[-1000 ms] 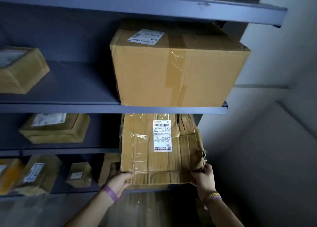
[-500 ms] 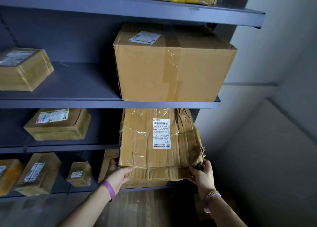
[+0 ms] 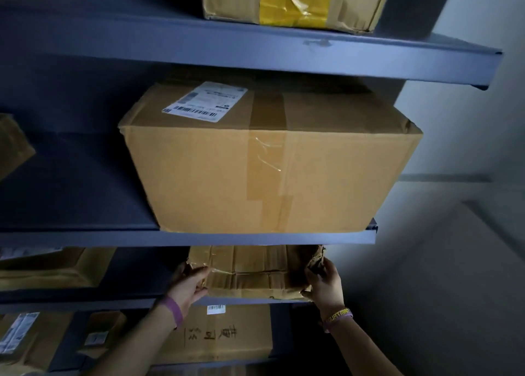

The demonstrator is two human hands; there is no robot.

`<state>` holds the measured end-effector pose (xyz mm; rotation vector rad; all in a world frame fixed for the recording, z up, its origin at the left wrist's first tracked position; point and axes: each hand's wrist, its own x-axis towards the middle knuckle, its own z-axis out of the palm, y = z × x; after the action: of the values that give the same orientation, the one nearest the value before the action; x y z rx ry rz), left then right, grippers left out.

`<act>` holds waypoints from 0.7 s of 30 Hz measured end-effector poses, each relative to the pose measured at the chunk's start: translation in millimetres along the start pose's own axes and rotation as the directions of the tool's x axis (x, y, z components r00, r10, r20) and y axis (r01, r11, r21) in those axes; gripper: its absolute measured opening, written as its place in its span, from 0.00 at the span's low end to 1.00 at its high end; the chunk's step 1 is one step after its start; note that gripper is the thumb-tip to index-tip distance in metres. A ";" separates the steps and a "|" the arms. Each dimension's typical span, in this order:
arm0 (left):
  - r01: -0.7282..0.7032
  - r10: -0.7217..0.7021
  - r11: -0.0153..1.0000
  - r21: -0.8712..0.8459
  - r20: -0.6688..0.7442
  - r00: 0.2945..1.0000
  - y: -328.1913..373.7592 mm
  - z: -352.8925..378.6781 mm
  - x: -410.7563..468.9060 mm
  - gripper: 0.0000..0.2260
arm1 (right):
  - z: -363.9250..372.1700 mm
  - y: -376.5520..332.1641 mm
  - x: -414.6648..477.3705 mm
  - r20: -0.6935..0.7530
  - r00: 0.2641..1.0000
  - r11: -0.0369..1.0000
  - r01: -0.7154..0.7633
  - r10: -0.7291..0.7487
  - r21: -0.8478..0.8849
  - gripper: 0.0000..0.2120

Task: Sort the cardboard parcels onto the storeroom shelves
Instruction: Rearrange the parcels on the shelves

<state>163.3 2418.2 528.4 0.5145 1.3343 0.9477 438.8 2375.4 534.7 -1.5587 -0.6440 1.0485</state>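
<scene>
Both hands, left and right, grip the crumpled parcel half onto its shelf; next, push it fully in.

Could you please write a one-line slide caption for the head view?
Both hands, left and right, slide a crumpled tape-wrapped cardboard parcel onto the grey metal shelf beneath a large brown box.

We reach both arms up and forward, wrists banded. Our left hand curls its fingers round one side of a parcel; our right hand grips the other.
</scene>
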 end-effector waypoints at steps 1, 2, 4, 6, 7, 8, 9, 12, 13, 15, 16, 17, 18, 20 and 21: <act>0.002 -0.003 1.000 -0.007 -0.007 1.000 -0.2 2.5 4.8 0.31 | 0.6 0.3 4.9 0.008 1.000 1.000 -0.003 0.003 -0.002 0.13; 0.005 -0.005 1.000 -0.020 -0.017 1.000 -0.2 5.2 8.4 0.31 | 0.8 1.2 9.1 0.017 1.000 1.000 -0.005 0.005 -0.010 0.13; 0.012 -0.013 1.000 -0.024 -0.024 1.000 0.6 9.2 13.9 0.30 | 0.7 2.4 15.7 0.026 1.000 1.000 -0.008 0.009 -0.024 0.13; 0.019 -0.019 1.000 -0.019 -0.023 1.000 1.7 11.6 18.0 0.31 | 0.7 2.4 21.1 0.033 0.999 0.999 -0.020 0.021 -0.032 0.13; 0.032 -0.033 0.999 -0.021 -0.031 0.999 1.9 11.6 19.5 0.31 | 1.1 2.4 23.7 0.036 0.999 0.999 -0.026 0.028 -0.039 0.13; 0.050 -0.051 0.998 -0.030 -0.037 0.998 2.5 12.3 20.0 0.30 | 1.1 2.7 25.9 0.043 0.999 0.998 -0.031 0.033 -0.045 0.12; 0.062 -0.063 0.997 -0.042 -0.041 0.997 3.0 13.6 19.6 0.30 | 0.7 3.1 27.8 0.052 0.998 0.998 -0.036 0.039 -0.054 0.11; 0.082 -0.084 0.996 -0.040 -0.039 0.996 5.9 16.8 11.8 0.29 | -0.5 1.5 28.2 0.071 0.997 0.985 -0.014 0.027 -0.169 0.12; 0.063 -0.063 0.998 0.005 -0.053 0.997 6.8 16.2 7.0 0.29 | -1.3 0.1 26.3 0.068 0.998 0.963 0.019 -0.001 -0.269 0.15; 0.017 -0.006 0.992 0.128 -0.087 0.996 10.7 13.8 -7.4 0.29 | -2.8 -2.6 18.3 0.003 0.994 0.832 0.095 -0.111 -0.547 0.24; 0.003 0.014 0.988 0.154 -0.105 0.994 12.7 11.4 -15.3 0.29 | -1.7 -4.2 11.4 -0.037 0.980 0.756 0.127 -0.197 -0.643 0.26; -0.010 0.030 0.986 0.165 -0.119 0.992 14.5 7.7 -24.1 0.29 | 2.1 -6.3 1.6 -0.063 0.959 0.713 0.162 -0.277 -0.683 0.24; -0.022 0.044 0.986 0.163 -0.135 0.990 16.2 3.3 -32.7 0.27 | 9.0 -8.4 -10.1 -0.064 0.941 0.704 0.203 -0.333 -0.681 0.21; -0.053 0.078 0.984 0.169 -0.148 0.986 21.8 -9.9 -51.4 0.22 | 30.7 -10.9 -36.4 0.031 0.926 0.710 0.310 -0.377 -0.633 0.15; -0.072 0.099 0.980 0.185 -0.145 0.984 25.4 -18.9 -61.8 0.18 | 44.0 -10.3 -49.3 0.113 0.918 0.709 0.368 -0.381 -0.601 0.13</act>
<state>140.6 2378.1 580.4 0.6519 1.5566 0.9576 378.7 2357.7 558.1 -1.8693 -1.3292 0.5196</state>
